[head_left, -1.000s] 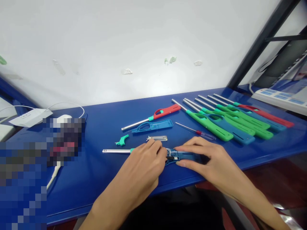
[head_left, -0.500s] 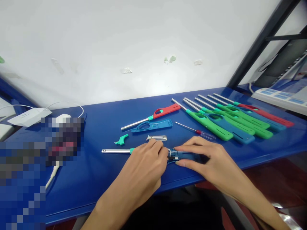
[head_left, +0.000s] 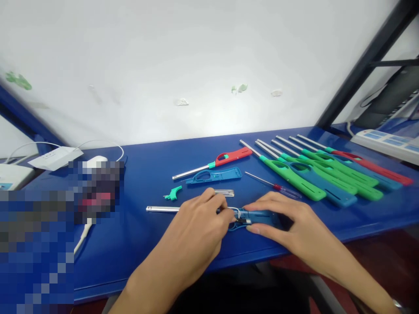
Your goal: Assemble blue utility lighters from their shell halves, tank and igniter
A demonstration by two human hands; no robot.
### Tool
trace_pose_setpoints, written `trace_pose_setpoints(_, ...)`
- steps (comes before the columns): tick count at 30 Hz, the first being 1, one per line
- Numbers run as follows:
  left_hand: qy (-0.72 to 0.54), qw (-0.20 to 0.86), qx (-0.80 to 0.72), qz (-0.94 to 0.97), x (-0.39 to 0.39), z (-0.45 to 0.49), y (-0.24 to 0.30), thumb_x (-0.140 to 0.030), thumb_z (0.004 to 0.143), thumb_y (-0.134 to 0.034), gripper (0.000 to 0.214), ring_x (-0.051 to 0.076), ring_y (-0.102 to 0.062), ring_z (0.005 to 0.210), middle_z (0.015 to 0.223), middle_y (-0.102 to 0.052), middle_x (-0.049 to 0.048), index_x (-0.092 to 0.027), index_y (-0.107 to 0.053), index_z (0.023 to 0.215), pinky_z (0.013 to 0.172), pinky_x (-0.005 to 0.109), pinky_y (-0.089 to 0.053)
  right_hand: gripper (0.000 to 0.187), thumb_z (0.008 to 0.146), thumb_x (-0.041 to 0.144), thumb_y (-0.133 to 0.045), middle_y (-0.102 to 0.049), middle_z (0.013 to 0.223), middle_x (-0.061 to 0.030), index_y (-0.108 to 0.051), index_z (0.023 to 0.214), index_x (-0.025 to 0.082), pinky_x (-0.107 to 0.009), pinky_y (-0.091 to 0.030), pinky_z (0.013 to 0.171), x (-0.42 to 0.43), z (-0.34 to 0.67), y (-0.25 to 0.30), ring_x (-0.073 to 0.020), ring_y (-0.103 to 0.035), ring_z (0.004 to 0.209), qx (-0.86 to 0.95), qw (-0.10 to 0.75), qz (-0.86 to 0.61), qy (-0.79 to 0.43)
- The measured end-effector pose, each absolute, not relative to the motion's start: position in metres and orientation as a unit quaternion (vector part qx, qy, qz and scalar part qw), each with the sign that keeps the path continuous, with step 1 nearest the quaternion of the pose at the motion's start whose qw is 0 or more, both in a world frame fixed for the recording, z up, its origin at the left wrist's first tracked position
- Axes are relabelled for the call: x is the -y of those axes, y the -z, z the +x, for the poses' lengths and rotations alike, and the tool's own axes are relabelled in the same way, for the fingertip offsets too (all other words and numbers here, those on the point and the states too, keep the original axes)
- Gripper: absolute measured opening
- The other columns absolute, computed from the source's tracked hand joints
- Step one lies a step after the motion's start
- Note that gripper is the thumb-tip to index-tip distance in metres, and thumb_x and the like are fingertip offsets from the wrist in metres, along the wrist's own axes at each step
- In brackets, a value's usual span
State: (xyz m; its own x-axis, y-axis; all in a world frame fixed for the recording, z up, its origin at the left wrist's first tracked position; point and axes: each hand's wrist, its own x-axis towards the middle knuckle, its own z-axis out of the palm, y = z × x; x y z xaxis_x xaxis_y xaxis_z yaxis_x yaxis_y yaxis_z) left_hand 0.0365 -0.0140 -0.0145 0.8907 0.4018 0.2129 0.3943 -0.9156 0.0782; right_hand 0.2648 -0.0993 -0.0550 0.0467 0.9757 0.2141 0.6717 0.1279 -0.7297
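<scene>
An opened blue long-nosed lighter (head_left: 258, 216) lies near the front edge of the blue table (head_left: 140, 244), its metal tube (head_left: 162, 209) pointing left. My left hand (head_left: 199, 231) pinches at the small white and black parts in the lighter's middle. My right hand (head_left: 288, 222) rests on the blue handle half and holds it down. Just behind my hands lie a clear gas tube (head_left: 225, 192), a teal trigger piece (head_left: 173, 193) and a loose blue shell half (head_left: 214, 175).
A red-handled lighter (head_left: 218, 162) and a small red-handled screwdriver (head_left: 273, 186) lie further back. A row of several green, blue and red lighters (head_left: 324, 172) fills the right side. White power strips (head_left: 384, 140) sit at the right and a white adapter with cable (head_left: 54, 157) at the left.
The view has shifted slightly, so everything sits a little lower and to the right. My hands stay on the blue lighter, the left fingers working slightly rightward at its inner parts.
</scene>
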Motion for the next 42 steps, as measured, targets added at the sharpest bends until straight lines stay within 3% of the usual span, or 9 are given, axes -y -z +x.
trace_pose_setpoints(3, -0.154, 0.007, -0.272, 0.950, 0.000, 0.015, 0.002, -0.003, 0.099, -0.051, 0.031, 0.024, -0.063, 0.095, 0.104, -0.072, 0.0036, -0.023, -0.075, 0.102, 0.077, 0.036, -0.053, 0.021, 0.090, 0.044, -0.080, -0.077, 0.111, 0.0004, -0.080, 0.110, 0.036, -0.037, -0.056, 0.097, 0.099, 0.265, 0.056, -0.0232, -0.073, 0.105, 0.661, 0.360, -0.623, -0.211)
trace_pose_setpoints(7, -0.127, -0.024, -0.429, 0.894, -0.031, -0.022, -0.005, -0.025, 0.105, -0.052, 0.026, 0.030, -0.066, 0.101, 0.105, -0.075, 0.0073, -0.022, -0.078, 0.102, 0.082, 0.042, -0.053, 0.024, 0.089, 0.048, -0.079, -0.077, 0.114, -0.0016, -0.080, 0.109, 0.034, -0.039, -0.057, 0.097, 0.100, 0.265, 0.058, -0.0256, -0.073, 0.106, 0.661, 0.367, -0.625, -0.194)
trace_pose_setpoints(12, -0.080, 0.052, -0.456, 0.885, -0.054, -0.044, 0.005, -0.046, 0.105, -0.053, 0.035, 0.031, -0.069, 0.107, 0.115, -0.076, 0.0093, -0.023, -0.076, 0.119, 0.094, 0.046, -0.053, 0.026, 0.089, 0.053, -0.078, -0.074, 0.118, -0.0038, -0.079, 0.105, 0.033, -0.040, -0.057, 0.098, 0.102, 0.264, 0.057, -0.0277, -0.072, 0.109, 0.669, 0.360, -0.624, -0.185)
trace_pose_setpoints(17, -0.070, 0.057, -0.445, 0.891, -0.050, -0.032, 0.009, -0.036, 0.101, -0.059, 0.023, 0.030, -0.070, 0.097, 0.106, -0.076, 0.0078, -0.024, -0.077, 0.109, 0.085, 0.041, -0.052, 0.022, 0.093, 0.055, -0.072, -0.066, 0.131, -0.0012, -0.076, 0.106, 0.038, -0.045, -0.049, 0.108, 0.106, 0.263, 0.057, -0.0278, -0.066, 0.120, 0.671, 0.327, -0.641, -0.180)
trace_pose_setpoints(23, -0.073, 0.049, -0.433, 0.897, -0.046, -0.024, 0.006, -0.018, 0.099, -0.053, 0.012, 0.025, -0.066, 0.087, 0.097, -0.070, 0.0052, -0.021, -0.064, 0.101, 0.076, 0.038, -0.048, 0.018, 0.097, 0.053, -0.068, -0.064, 0.131, 0.0006, -0.075, 0.105, 0.039, -0.044, -0.045, 0.109, 0.107, 0.262, 0.058, -0.0260, -0.063, 0.121, 0.675, 0.322, -0.639, -0.182)
trace_pose_setpoints(29, -0.146, 0.069, -0.399, 0.903, -0.040, -0.022, 0.004, -0.020, 0.102, -0.049, 0.036, 0.023, -0.065, 0.091, 0.105, -0.069, 0.0053, -0.022, -0.057, 0.137, 0.077, 0.036, -0.048, 0.016, 0.100, 0.051, -0.065, -0.064, 0.130, 0.0019, -0.074, 0.106, 0.040, -0.042, -0.045, 0.108, 0.106, 0.263, 0.057, -0.0243, -0.064, 0.120, 0.677, 0.322, -0.636, -0.183)
trace_pose_setpoints(34, -0.224, 0.217, -0.359, 0.880, -0.013, -0.010, -0.012, -0.027, 0.104, -0.057, 0.010, 0.017, -0.064, 0.088, 0.099, -0.070, -0.0012, -0.026, -0.067, 0.105, 0.078, 0.031, -0.051, 0.016, 0.100, 0.050, -0.065, -0.065, 0.131, 0.0025, -0.072, 0.111, 0.041, -0.040, -0.045, 0.109, 0.105, 0.263, 0.060, -0.0235, -0.064, 0.121, 0.680, 0.324, -0.636, -0.167)
trace_pose_setpoints(38, -0.253, 0.313, -0.359, 0.842, 0.001, 0.004, -0.018, -0.028, 0.100, -0.064, 0.004, 0.015, -0.066, 0.083, 0.097, -0.073, -0.0039, -0.027, -0.068, 0.099, 0.072, 0.027, -0.051, 0.018, 0.099, 0.051, -0.066, -0.065, 0.130, 0.0025, -0.071, 0.113, 0.041, -0.040, -0.046, 0.108, 0.106, 0.262, 0.060, -0.0235, -0.064, 0.122, 0.683, 0.333, -0.632, -0.152)
trace_pose_setpoints(42, -0.259, 0.384, -0.367, 0.807, 0.005, 0.014, -0.013, -0.028, 0.096, -0.070, 0.003, 0.012, -0.065, 0.071, 0.080, -0.073, -0.0078, -0.029, -0.069, 0.098, 0.065, 0.024, -0.049, 0.020, 0.098, 0.051, -0.067, -0.064, 0.132, 0.0021, -0.069, 0.116, 0.041, -0.040, -0.047, 0.107, 0.107, 0.262, 0.060, -0.0236, -0.065, 0.122, 0.682, 0.336, -0.634, -0.140)
